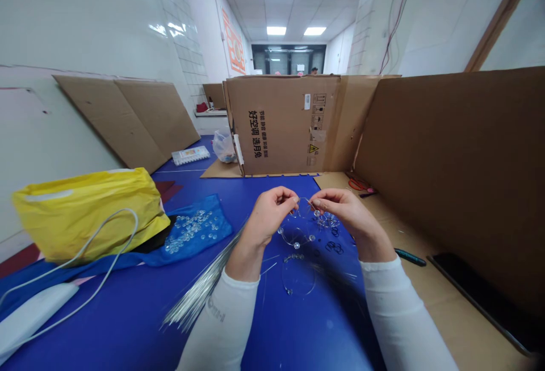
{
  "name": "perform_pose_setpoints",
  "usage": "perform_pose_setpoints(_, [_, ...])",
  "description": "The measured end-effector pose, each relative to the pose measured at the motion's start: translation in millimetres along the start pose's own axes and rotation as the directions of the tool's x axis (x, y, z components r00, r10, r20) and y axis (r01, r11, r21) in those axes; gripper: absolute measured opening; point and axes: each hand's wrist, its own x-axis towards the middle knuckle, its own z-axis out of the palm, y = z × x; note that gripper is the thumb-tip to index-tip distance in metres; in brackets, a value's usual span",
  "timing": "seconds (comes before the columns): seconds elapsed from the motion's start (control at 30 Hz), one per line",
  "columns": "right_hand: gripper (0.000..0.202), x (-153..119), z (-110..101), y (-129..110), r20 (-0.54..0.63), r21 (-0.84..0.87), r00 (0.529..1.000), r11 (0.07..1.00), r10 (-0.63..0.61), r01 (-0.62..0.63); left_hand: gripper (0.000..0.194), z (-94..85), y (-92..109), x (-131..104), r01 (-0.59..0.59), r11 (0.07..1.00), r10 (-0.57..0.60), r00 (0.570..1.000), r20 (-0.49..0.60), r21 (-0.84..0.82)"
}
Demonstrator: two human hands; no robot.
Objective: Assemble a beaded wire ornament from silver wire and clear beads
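My left hand (pixel 275 212) and my right hand (pixel 343 212) are raised over the blue table, fingertips pinched on either side of a thin wire loop with clear beads (pixel 297 245) hanging below. The part of the wire inside each pinch is hidden by the fingers. Under my hands, a second beaded wire ring (pixel 298 291) lies flat on the table. Small dark rings (pixel 334 247) and a cluster of beaded wire (pixel 327 220) are close to my right hand. Beside my left forearm a bundle of straight wires (pixel 191 297) fans out.
Loose clear beads (pixel 191 229) lie on a blue cloth (pixel 219 215) at left, near a yellow bag (pixel 93 212). Cardboard walls (pixel 289 126) stand behind and at right. A teal-and-black tool (pixel 409 257), a dark phone-like slab (pixel 477 297) and red-handled scissors (pixel 360 183) rest on cardboard.
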Motion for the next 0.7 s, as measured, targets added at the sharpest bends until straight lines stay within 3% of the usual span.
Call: perform_pose_setpoints(0.7, [0.029,-1.3,1.8,-2.1,0.014,0.021,0.999,0.999,0.03,-0.031,0.01,1.1,2.6,-0.6,0.004,1.0,-0.004,1.0,0.014,0.005])
